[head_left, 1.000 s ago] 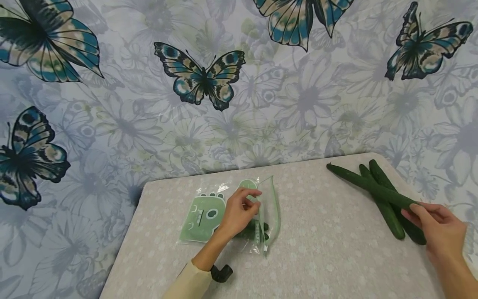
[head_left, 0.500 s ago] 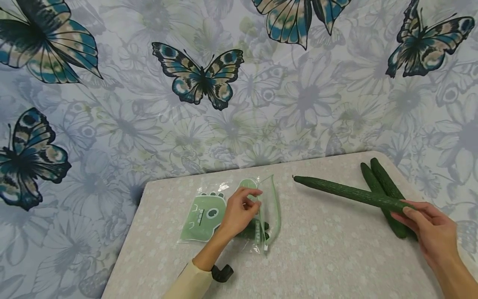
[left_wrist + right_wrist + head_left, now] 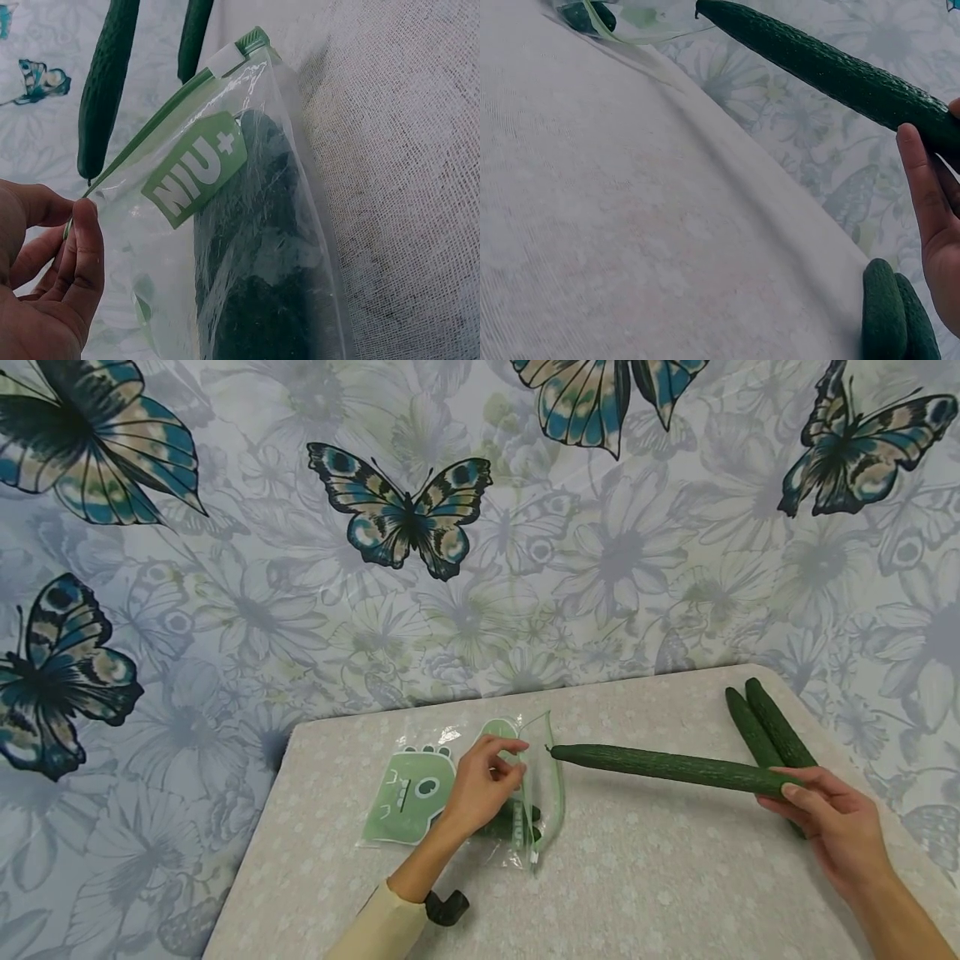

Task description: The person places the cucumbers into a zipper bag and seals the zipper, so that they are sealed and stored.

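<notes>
My left hand (image 3: 483, 785) pinches the upper edge of a clear zip bag (image 3: 285, 187) printed with a green cartoon face, holding its mouth apart. Dark green cucumbers (image 3: 255, 285) lie inside the bag, their ends near its opening. My right hand (image 3: 836, 822) grips the thick end of a long cucumber (image 3: 667, 765) between thumb and fingers. That cucumber points left above the table, its stemmed tip right at the bag's green zip edge (image 3: 556, 777) in the head view. The right wrist view shows the cucumber (image 3: 825, 71) raised over the cloth, with part of the hand cut off.
Two more cucumbers (image 3: 780, 727) lie side by side at the table's right, partly behind my right hand. A pale patterned cloth covers the table (image 3: 637, 877). Behind its far edge hangs a butterfly-print fabric (image 3: 600, 593).
My right hand has lifted the cucumber off the other two and carried it left and round, bringing its tip to the bag's mouth. My left hand and the bag have stayed put.
</notes>
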The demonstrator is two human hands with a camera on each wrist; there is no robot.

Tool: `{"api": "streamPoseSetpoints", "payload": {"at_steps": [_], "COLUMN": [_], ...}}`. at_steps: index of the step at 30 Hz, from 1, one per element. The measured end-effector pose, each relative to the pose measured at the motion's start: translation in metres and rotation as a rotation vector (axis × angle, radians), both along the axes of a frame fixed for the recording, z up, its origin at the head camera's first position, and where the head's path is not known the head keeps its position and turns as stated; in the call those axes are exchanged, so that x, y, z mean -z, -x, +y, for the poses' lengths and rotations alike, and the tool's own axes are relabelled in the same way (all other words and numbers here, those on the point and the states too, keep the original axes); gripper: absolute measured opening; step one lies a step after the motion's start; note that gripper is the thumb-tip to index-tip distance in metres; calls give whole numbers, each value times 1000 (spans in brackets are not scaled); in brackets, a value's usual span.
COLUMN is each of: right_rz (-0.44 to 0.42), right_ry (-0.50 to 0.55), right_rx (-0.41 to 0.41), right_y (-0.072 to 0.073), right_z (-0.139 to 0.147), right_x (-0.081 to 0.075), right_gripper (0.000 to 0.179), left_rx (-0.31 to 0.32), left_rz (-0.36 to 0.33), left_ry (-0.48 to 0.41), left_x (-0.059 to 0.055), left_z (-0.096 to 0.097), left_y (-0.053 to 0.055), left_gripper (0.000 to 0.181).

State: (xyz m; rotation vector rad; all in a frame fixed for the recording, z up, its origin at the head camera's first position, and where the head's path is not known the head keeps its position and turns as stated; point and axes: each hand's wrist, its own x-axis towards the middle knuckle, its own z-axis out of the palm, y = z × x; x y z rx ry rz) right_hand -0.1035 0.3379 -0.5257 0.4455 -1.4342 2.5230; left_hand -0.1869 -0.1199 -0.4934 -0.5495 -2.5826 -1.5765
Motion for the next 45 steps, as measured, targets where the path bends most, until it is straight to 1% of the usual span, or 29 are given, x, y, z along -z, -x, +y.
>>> {"api": "streamPoseSetpoints", "payload": {"at_steps": [5, 9, 12, 17, 22, 28, 35, 42, 45], "right_rz": [-20, -36, -72, -112, -123, -144, -195, -237, -245], "right_ry": [-85, -171, -242, -308, -324, -341, -378, -350, -343], "right_rx": [-37, -18, 6, 12, -20, -49, -70, -74, -86], "right_y": [5, 10, 12, 18, 26, 34, 46, 54, 57], "right_z": [-10, -21, -29, -45, -68, -95, -126, -157, -168], "right_x": [-1, 1, 5, 12, 15, 19, 23, 26, 28], "right_gripper": [46, 39, 35, 30, 26, 22, 26, 33, 33], "left_rx": [13, 16, 17, 19, 21, 22, 21, 58, 62], "left_rz": [-6, 2, 2, 9, 11, 14, 8, 2, -2], "left_ry": [-9, -13, -11, 2, 27, 43, 49, 45, 44], "left_x": [0, -1, -1, 0, -3, -4, -4, -7, -7], "left_z": [-1, 0, 0, 1, 2, 2, 3, 5, 6], "left_y": [0, 0, 0, 2, 4, 4, 5, 6, 6], "left_gripper": [26, 25, 25, 26, 25, 27, 28, 28, 28]}}
